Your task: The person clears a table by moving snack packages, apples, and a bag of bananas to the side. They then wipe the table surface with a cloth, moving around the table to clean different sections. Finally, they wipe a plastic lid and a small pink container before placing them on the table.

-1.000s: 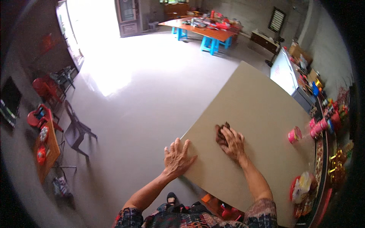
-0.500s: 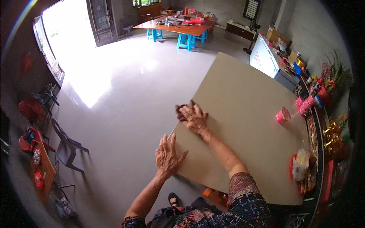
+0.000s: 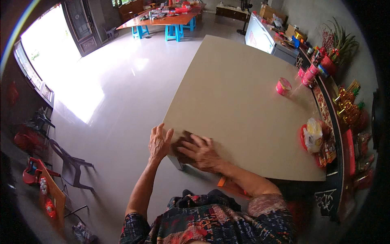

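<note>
A dark brown cloth (image 3: 181,141) lies bunched at the near left corner of a large beige tabletop (image 3: 235,97). My right hand (image 3: 203,154) presses it down, the fingers spread over it and slightly blurred. The underside of the cloth is hidden. Just left of the cloth, my left hand (image 3: 159,142) is at the table's left edge with fingers apart and nothing in them. I cannot tell whether it touches the edge.
On the right part of the table stand a pink tub (image 3: 283,86) and a plastic bag (image 3: 313,136) beside a red dish. A grey chair (image 3: 72,166) is on the floor at left. Farther off are a red-brown table (image 3: 162,21) on blue stools and a white chest freezer (image 3: 260,34).
My right hand has brought the cloth along the left edge toward me, to the near corner. My left hand sits higher in view, closer to it. The view has shifted.
</note>
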Action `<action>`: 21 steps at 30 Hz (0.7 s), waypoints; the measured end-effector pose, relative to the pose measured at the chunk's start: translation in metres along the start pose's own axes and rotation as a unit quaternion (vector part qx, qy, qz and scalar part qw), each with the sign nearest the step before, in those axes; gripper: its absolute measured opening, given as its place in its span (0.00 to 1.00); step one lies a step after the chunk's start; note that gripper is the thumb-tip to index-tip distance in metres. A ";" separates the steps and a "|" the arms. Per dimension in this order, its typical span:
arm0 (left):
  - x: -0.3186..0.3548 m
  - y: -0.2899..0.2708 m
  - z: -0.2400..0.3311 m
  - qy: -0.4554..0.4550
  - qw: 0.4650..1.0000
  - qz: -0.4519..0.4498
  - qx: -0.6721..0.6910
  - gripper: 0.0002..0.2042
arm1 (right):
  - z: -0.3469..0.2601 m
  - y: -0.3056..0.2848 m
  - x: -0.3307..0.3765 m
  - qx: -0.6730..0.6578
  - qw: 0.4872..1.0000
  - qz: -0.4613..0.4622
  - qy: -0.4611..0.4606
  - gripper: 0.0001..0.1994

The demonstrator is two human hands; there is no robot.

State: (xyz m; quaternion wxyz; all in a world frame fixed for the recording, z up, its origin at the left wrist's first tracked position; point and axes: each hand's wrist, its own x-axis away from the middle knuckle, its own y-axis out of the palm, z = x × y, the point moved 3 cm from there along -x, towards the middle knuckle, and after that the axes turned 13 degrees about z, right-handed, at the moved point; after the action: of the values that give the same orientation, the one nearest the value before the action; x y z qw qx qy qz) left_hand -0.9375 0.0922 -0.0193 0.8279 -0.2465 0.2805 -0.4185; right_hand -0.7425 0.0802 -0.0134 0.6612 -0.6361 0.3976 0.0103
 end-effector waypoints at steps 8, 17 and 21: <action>0.007 0.020 0.010 0.121 0.972 -0.002 -0.199 0.33 | 0.057 -0.049 0.070 0.043 0.998 -0.039 0.037 0.35; 0.002 0.018 0.013 0.138 0.961 -0.066 -0.229 0.36 | 0.204 0.007 -0.038 0.082 0.991 -0.062 0.081 0.33; 0.001 0.014 0.018 0.114 0.964 -0.080 -0.225 0.38 | 0.265 0.035 -0.101 0.113 0.978 -0.080 0.159 0.35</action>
State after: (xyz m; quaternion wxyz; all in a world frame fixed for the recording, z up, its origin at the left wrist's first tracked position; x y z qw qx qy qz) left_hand -0.9175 0.1020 -0.0155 0.6775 -0.3987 0.4395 -0.4346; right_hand -0.6940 0.3616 -0.0213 0.6558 -0.5809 0.4438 -0.1884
